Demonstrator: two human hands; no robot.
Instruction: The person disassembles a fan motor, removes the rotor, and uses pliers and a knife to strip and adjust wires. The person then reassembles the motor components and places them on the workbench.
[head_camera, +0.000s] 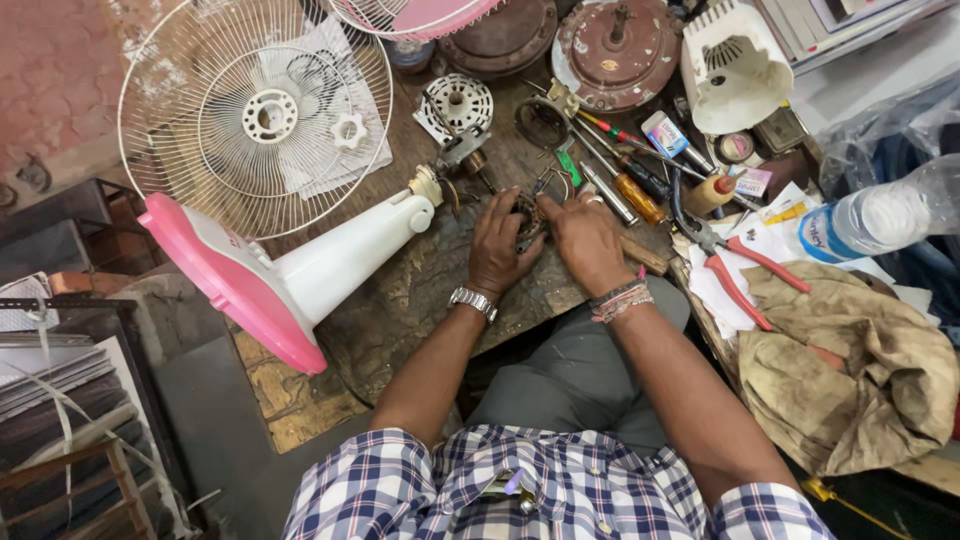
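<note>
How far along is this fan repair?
The fan looks taken apart: its wire guard lies loose on the workbench, and the pink-footed stand lies tipped over. The left hand and right hand together hold a small motor part. Nothing appears refitted; the red-handled pliers lie unused.

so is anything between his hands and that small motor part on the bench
Nothing visible. The left hand and the right hand already close on the small motor part from both sides, on the worn bench.
</note>
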